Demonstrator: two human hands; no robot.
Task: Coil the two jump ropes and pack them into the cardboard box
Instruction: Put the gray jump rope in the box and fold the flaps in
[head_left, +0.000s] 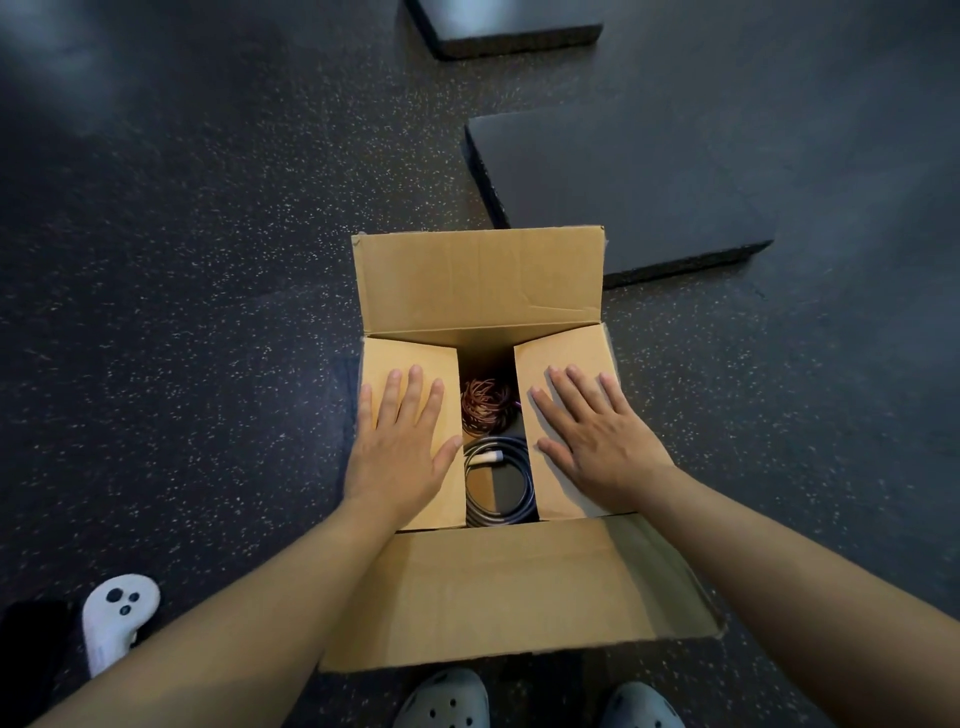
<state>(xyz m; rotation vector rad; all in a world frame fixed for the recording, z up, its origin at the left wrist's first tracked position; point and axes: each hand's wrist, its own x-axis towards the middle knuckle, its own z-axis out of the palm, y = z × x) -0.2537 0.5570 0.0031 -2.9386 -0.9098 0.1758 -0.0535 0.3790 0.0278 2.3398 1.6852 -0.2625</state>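
Note:
A brown cardboard box (478, 280) stands on the floor in front of me, its far and near flaps folded outward. Through the gap between the two side flaps I see a coiled black jump rope (511, 457) with a pale handle end, and behind it a coiled reddish-brown jump rope (485, 402). My left hand (400, 447) lies flat, fingers spread, on the left side flap (415, 358), which is folded in over the box. My right hand (597, 436) lies flat on the right side flap (566, 348) in the same way. Parts of both ropes are hidden under the flaps.
Dark speckled rubber floor all around. Two thick black foam mats lie beyond the box, one (639, 187) just behind it to the right, another (509, 26) at the top edge. A white handheld controller (117, 613) rests at lower left. My grey clogs (447, 701) stand near the box's front flap.

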